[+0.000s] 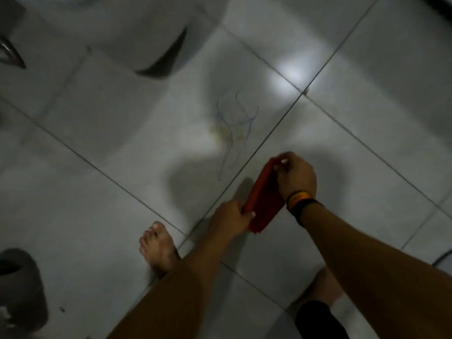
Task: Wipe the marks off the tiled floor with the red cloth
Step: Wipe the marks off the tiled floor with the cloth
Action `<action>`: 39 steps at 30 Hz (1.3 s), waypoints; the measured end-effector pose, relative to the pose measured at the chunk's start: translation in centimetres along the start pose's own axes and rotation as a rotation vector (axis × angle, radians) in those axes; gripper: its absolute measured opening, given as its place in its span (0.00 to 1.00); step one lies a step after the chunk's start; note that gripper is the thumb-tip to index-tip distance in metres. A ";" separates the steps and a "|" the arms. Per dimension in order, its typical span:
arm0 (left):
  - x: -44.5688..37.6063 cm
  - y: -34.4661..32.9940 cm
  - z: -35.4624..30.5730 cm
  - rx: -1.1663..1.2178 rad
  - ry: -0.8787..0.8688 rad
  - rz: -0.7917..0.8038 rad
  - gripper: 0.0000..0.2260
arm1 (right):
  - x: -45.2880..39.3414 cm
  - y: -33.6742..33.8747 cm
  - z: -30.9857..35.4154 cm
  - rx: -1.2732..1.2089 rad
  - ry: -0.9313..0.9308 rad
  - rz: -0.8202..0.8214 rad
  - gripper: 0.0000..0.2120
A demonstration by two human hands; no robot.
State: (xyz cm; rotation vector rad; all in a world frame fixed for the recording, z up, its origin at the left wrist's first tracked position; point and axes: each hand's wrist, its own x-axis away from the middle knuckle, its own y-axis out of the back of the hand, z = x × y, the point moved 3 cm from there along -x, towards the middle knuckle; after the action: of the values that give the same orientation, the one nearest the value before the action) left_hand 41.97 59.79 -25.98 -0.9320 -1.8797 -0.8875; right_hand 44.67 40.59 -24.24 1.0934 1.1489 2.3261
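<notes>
Folding before wiping: keep your left hand (pixel 231 215) pinching the near end of the red cloth (pixel 263 199), your right hand (pixel 294 177) pinching the far end, above the floor (pixel 97 192). Make a flat pad. Count: one cloth, two hands, one cluster of marks (pixel 234 126) just beyond, mid-tile.

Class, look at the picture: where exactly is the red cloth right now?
In the head view, the red cloth is lower centre-right, held between the left hand and right hand, just below the pen marks.
</notes>
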 end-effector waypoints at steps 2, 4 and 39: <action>-3.2 0.0 0.7 -0.099 -0.077 -0.170 0.21 | -2.8 -3.4 -0.7 0.156 0.079 -0.017 0.18; -5.0 1.5 1.6 -0.192 -0.184 -0.421 0.31 | -4.0 -6.8 -2.0 0.277 0.148 0.021 0.28; -14.0 13.9 7.5 -0.420 -0.078 -0.440 0.83 | -2.9 -17.4 -3.2 0.555 0.693 0.166 0.30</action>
State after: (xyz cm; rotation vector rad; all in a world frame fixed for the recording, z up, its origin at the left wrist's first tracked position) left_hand 56.30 69.07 -38.37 -0.8092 -2.0441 -1.5753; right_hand 43.45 48.07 -40.52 0.5171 2.1154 2.6836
